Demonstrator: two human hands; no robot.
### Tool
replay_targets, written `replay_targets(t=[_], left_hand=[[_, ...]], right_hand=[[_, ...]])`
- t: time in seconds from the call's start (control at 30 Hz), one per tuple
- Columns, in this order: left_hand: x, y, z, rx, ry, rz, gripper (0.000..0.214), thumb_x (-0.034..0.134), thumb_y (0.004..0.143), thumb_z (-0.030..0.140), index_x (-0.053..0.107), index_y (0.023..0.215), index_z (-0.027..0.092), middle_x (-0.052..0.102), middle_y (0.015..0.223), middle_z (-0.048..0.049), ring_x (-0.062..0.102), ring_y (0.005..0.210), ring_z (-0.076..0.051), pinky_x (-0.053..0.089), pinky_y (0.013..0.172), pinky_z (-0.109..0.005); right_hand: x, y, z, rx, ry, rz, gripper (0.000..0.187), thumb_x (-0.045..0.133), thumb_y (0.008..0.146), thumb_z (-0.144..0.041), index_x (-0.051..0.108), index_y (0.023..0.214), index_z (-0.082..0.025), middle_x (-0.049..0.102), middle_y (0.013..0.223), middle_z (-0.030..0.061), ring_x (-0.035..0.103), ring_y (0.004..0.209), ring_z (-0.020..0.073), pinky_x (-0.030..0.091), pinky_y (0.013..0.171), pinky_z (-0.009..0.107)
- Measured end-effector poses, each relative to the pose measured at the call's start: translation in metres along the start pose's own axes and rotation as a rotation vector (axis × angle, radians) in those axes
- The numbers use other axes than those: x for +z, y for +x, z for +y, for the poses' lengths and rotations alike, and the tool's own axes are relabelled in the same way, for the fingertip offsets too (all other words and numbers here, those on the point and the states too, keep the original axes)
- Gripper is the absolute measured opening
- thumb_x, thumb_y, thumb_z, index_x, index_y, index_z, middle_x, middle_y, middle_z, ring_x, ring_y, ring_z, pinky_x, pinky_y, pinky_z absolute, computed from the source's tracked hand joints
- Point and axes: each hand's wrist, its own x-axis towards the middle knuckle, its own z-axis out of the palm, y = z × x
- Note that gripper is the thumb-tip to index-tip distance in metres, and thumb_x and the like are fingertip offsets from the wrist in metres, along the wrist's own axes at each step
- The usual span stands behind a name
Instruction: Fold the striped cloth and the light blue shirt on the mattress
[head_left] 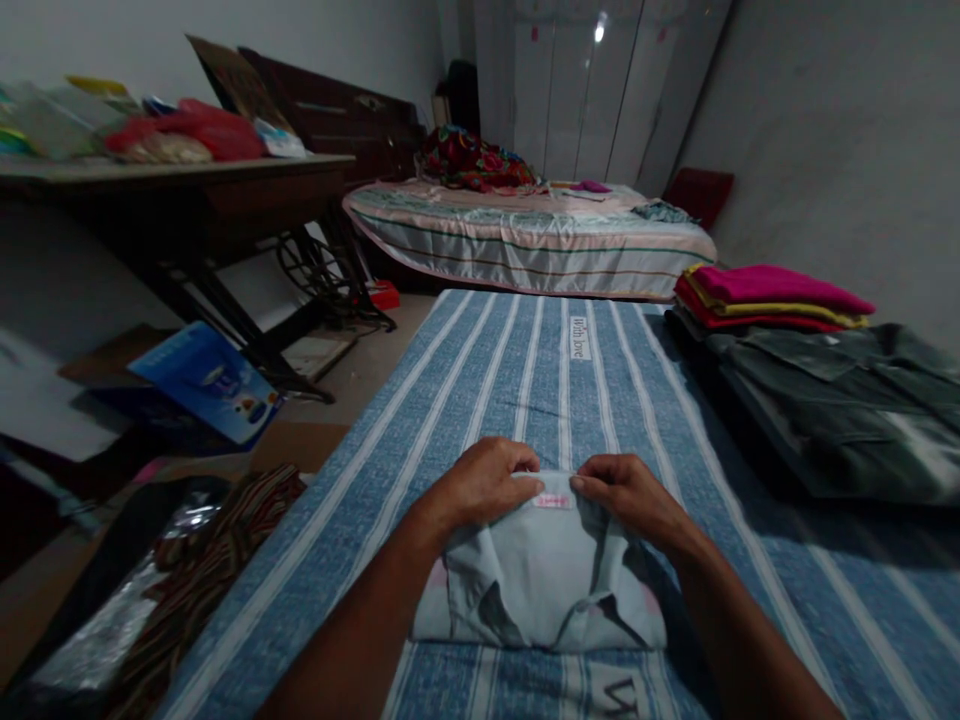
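A folded pale shirt [540, 570] with a collar and dark and pink patches lies on the blue-and-white striped sheet [502, 370] in front of me. Its neck edge, with a small pink-lettered label [553, 501], points away from me. My left hand [491, 482] pinches that edge just left of the label, thumb and fingers together. On the other side of the label, my right hand [626, 492] grips the same edge between thumb and fingers.
Folded dark green clothes [840, 400] are stacked at the right, beside a pile of pink, yellow and red cloths [780, 290]. A sewing machine table [225, 170] stands at the left, above a blue box [217, 385]. Farther back is a bed [525, 240].
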Motion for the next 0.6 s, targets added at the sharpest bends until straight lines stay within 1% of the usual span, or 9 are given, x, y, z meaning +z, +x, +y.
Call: replay_targets(t=[0.07,0.13,0.23,0.3,0.43,0.6], left_hand=[[0.003,0.001,0.002,0.011,0.042,0.014,0.019,0.057,0.074,0.029,0.071,0.077,0.017,0.065,0.07,-0.0018,0.056,0.069,-0.017,0.036,0.062,-0.025],[0.006,0.0,0.006,0.011,0.129,0.04,0.018,0.057,0.076,0.03,0.07,0.079,0.018,0.066,0.073,-0.0031,0.056,0.07,-0.018,0.036,0.064,-0.027],[0.009,-0.003,0.014,-0.002,0.298,0.061,0.017,0.056,0.078,0.029,0.069,0.082,0.018,0.067,0.078,-0.0058,0.057,0.073,-0.021,0.037,0.071,-0.03],[0.012,-0.006,0.02,-0.002,0.348,0.057,0.015,0.055,0.08,0.027,0.068,0.083,0.019,0.068,0.082,-0.0067,0.058,0.077,-0.022,0.038,0.075,-0.031],[0.018,-0.005,0.022,0.019,0.326,0.047,0.015,0.053,0.081,0.022,0.066,0.086,0.02,0.067,0.086,-0.0068,0.059,0.082,-0.022,0.039,0.075,-0.031],[0.021,0.0,0.011,0.062,0.265,0.051,0.018,0.049,0.082,0.02,0.066,0.08,0.02,0.067,0.079,-0.0051,0.06,0.077,-0.021,0.038,0.068,-0.028]], right_hand=[[0.0,0.0,0.001,-0.01,0.024,0.009,0.034,0.062,0.07,-0.048,0.058,0.063,-0.015,0.047,0.052,-0.0026,0.039,0.047,0.0089,0.028,0.044,0.022],[0.001,-0.001,0.001,-0.02,0.047,0.017,0.034,0.063,0.07,-0.048,0.057,0.063,-0.016,0.046,0.052,-0.0028,0.039,0.046,0.0087,0.027,0.044,0.022],[0.002,-0.001,0.001,-0.02,0.061,0.023,0.035,0.064,0.07,-0.049,0.057,0.063,-0.016,0.045,0.051,-0.0031,0.038,0.046,0.0085,0.027,0.043,0.022],[0.002,0.0,0.001,-0.024,0.053,0.022,0.036,0.064,0.069,-0.051,0.056,0.062,-0.016,0.045,0.051,-0.003,0.038,0.046,0.0086,0.027,0.043,0.022],[0.002,0.0,0.001,-0.041,0.036,0.024,0.037,0.063,0.069,-0.052,0.056,0.062,-0.016,0.044,0.052,-0.003,0.038,0.047,0.0089,0.028,0.044,0.022],[0.002,0.0,0.002,-0.061,0.009,0.033,0.034,0.06,0.071,-0.048,0.058,0.063,-0.015,0.044,0.053,-0.0028,0.037,0.048,0.0088,0.027,0.044,0.022]])
